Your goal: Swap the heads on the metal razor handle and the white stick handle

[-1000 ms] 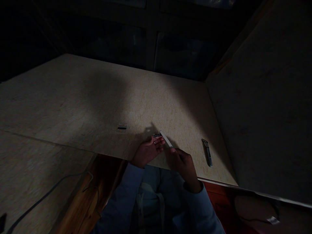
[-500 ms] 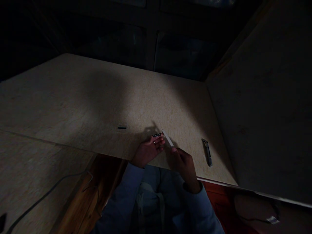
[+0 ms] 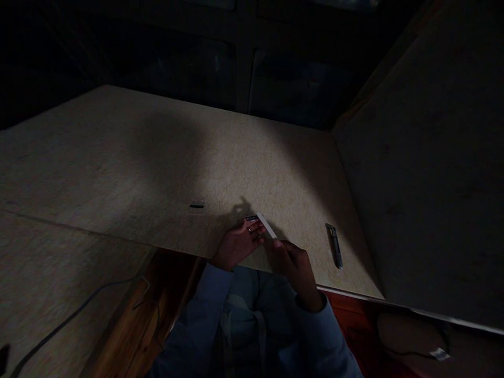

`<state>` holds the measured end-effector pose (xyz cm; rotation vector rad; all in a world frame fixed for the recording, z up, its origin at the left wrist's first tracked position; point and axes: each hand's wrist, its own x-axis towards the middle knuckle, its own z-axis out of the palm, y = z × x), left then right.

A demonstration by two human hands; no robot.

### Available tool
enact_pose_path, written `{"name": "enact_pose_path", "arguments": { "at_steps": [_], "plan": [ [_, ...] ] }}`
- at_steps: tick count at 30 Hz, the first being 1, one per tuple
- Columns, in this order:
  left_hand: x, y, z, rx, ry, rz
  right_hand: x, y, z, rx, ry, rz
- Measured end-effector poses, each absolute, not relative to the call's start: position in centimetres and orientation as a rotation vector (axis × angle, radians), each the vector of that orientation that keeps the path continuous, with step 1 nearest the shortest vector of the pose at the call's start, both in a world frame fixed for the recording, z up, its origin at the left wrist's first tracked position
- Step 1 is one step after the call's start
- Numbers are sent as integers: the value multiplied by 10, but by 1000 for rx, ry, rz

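Note:
In the head view, my left hand [image 3: 238, 245] is palm up over the near part of the table, fingers curled, with a ring on one finger. Between its thumb and fingertips it pinches a small dark strip [image 3: 251, 218] with pale marks. My right hand [image 3: 291, 262] is closed round the lower end of a flat white nail file [image 3: 266, 226] with a rounded tip. The file slants up to the left, and its tip meets the right end of the strip in view. Dim light hides whether they touch.
A short dark piece on clear plastic [image 3: 197, 206] lies left of my hands. To the right is a slim dark metal tool [image 3: 335, 247]. A grey cable [image 3: 79, 310] crosses the lower left surface. A pale upright panel [image 3: 425, 199] borders the table [image 3: 252, 152] on the right.
The nail file has shifted left, its tip now over the strip's right end instead of just right of it. My left hand has hardly moved.

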<state>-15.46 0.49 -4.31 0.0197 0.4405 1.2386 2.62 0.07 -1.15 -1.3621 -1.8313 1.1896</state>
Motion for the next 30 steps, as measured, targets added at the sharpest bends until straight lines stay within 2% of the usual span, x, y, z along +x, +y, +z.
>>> {"name": "enact_pose_path", "arguments": {
  "at_steps": [3, 12, 30],
  "plan": [
    [-155, 5, -43, 25, 437, 1245, 23, -1, -11, -1289, -1892, 1288],
    [-154, 5, -42, 43, 463, 1249, 39, 8, -18, -1435, -1753, 1108],
    [-153, 5, -37, 36, 493, 1246, 39, 14, -20, -1384, -1589, 1190]
  ]
}}
